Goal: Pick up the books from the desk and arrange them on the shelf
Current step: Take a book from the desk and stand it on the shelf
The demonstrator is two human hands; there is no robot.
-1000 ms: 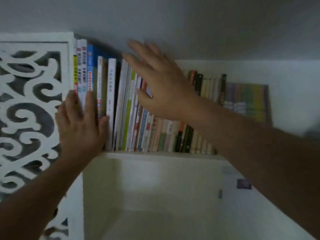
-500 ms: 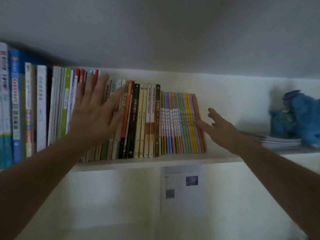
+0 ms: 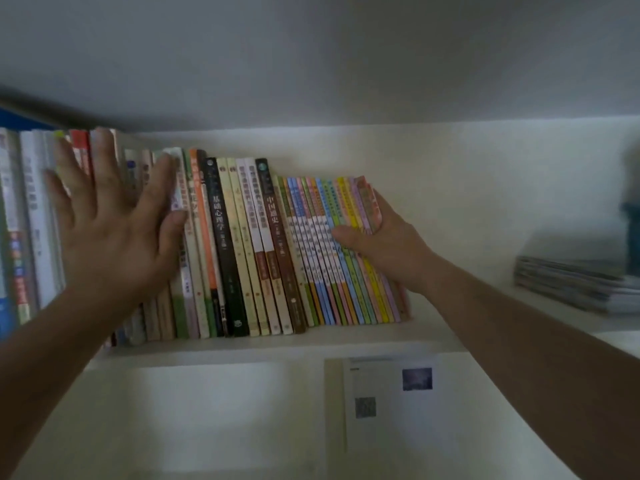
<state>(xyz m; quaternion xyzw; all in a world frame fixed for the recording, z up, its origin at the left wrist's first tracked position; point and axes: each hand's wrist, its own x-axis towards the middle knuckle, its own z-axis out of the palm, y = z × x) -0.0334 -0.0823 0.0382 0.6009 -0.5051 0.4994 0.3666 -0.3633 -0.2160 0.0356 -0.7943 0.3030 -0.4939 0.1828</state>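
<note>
R hand (image 3: 381, 237) now grips thin books (image 3: 332, 251); 2 hands up.

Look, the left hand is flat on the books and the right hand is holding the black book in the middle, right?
Not quite. The left hand is flat on the books, but the right hand holds the thin colourful books at the row's right end, not the black book. The head view shows it.

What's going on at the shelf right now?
A person is squaring up a row of upright books on a white shelf. The left hand lies flat with spread fingers against the spines on the left. The right hand grips the thin pastel books at the row's right end, thumb across their spines. The books lean slightly. A flat stack of magazines lies further right.
</note>
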